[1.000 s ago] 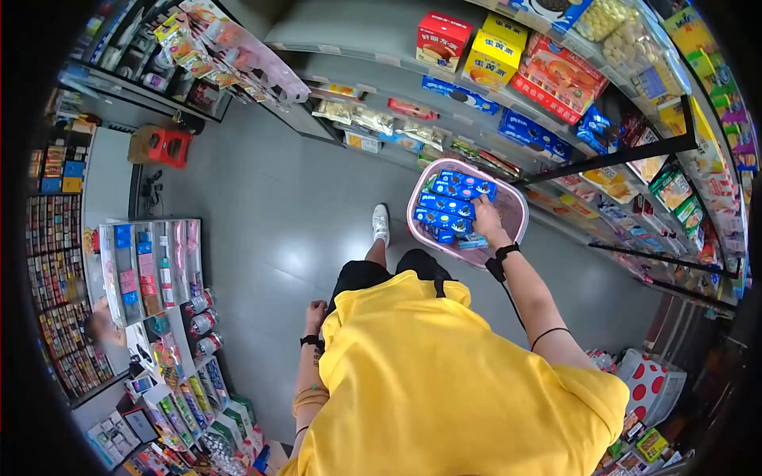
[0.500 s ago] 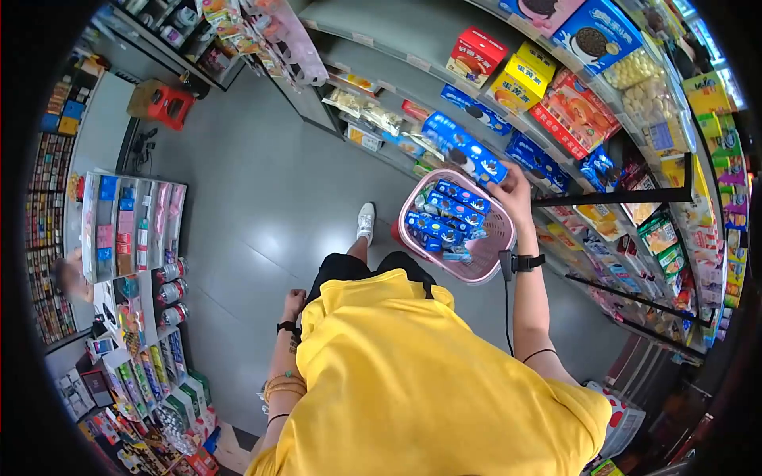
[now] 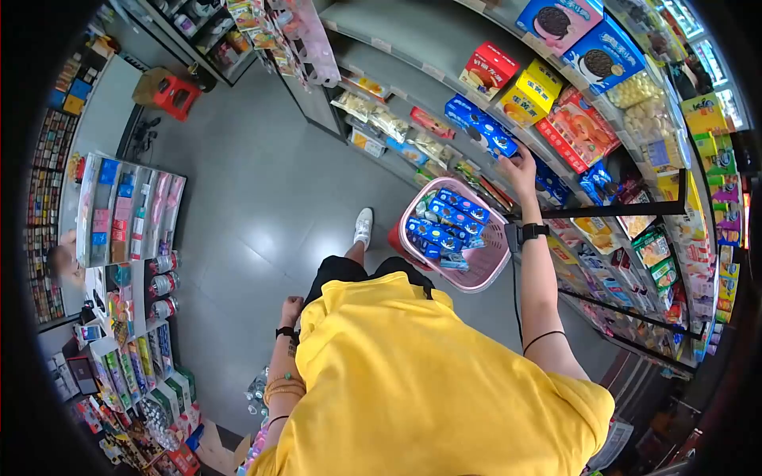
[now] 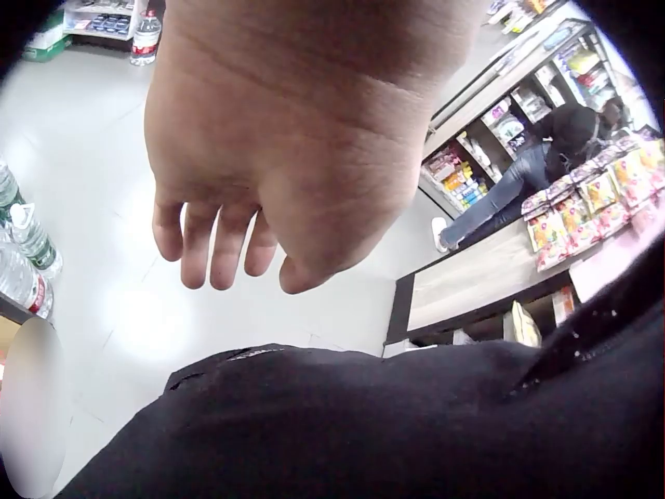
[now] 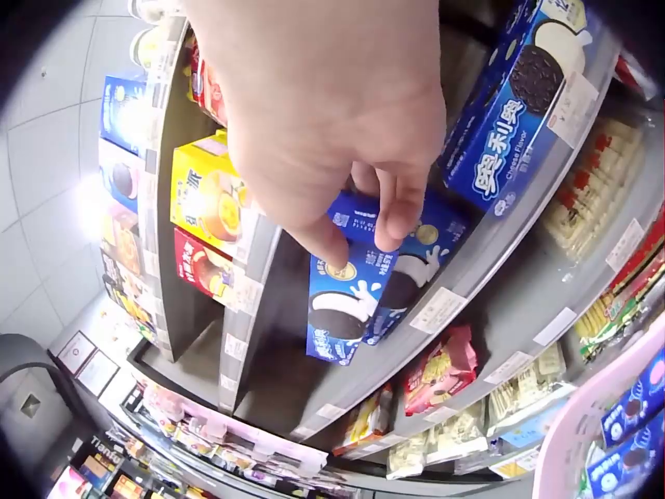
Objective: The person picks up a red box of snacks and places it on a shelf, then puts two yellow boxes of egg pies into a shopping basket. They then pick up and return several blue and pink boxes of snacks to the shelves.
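My right hand [image 3: 521, 172] is at the shelf [image 5: 436, 301], pinching the end of a blue Oreo box [image 5: 343, 296] between thumb and fingers. Right beside that box stands another blue Oreo box [image 5: 424, 250] on the same shelf level. Below the hand, a pink basket [image 3: 498, 266] holds several blue Oreo packs [image 3: 448, 216] and some smaller packets. My left hand [image 4: 286, 146] hangs by my thigh, its fingers loosely bent and holding nothing.
Yellow [image 3: 532, 93] and red boxes [image 3: 488, 70] line the shelf above. A black bar [image 3: 611, 209] crosses in front of the shelves at right. A display rack [image 3: 131, 210] and bottles [image 3: 164, 285] stand left. Another person [image 4: 551, 156] is bent near shelves.
My right hand went into the basket, lifted a blue Oreo box out and carried it up to the shelf, where it now sits next to the other boxes. The left hand stays low.
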Available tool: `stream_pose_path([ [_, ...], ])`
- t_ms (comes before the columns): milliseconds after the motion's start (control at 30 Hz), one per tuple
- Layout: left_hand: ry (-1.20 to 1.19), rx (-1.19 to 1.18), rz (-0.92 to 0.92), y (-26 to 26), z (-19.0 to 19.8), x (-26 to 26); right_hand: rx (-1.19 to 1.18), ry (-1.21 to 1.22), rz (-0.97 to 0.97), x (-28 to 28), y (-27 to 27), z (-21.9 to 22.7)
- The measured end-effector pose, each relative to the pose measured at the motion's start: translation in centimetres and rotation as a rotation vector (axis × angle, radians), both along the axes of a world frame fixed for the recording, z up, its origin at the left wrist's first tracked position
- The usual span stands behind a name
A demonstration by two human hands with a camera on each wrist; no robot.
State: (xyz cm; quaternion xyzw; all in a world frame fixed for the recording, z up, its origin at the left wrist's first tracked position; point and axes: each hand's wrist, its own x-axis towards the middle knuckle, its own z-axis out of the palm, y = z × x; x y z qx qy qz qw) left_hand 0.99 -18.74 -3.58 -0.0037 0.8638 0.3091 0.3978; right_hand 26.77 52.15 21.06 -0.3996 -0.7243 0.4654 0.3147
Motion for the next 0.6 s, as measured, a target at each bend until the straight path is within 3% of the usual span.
stream_pose_path([
  [133, -0.049, 0.124, 0.045, -2.1, -1.4, 0.7, 0.023, -0.039, 0.005, -0.3, 0.8, -0.9],
  [233, -0.052, 0.037, 0.059, -1.6, -0.2, 0.9, 0.086, -0.28, -0.078, -1.0, 0.9, 0.4],
  [333, -0.021, 0.012, 0.043, -0.6, 1.7, 1.0, 0.391, -0.383, -0.085, -0.9, 2.6, -2.4],
  [367, -0.022, 0.04, 0.038, -0.5, 1.7, 0.9, 0.394, -0.4, -0.086, -0.8, 2.9, -2.9],
  [433, -0.023, 0.097, 0.029, -0.4, 1.3, 0.5, 0.4, -0.433, -0.085, -1.2, 3.0, -3.0],
  [533, -0.011, 0.021, 0.005, 1.2, 2.8, 0.2, 0.704, -0.607, -0.143, -1.9, 2.7, -2.5],
  [600, -0.027, 0.035, 0.029, 1.8, 3.0, 0.0, 0.687, -0.766, -0.162, -3.3, 1.6, -0.8],
])
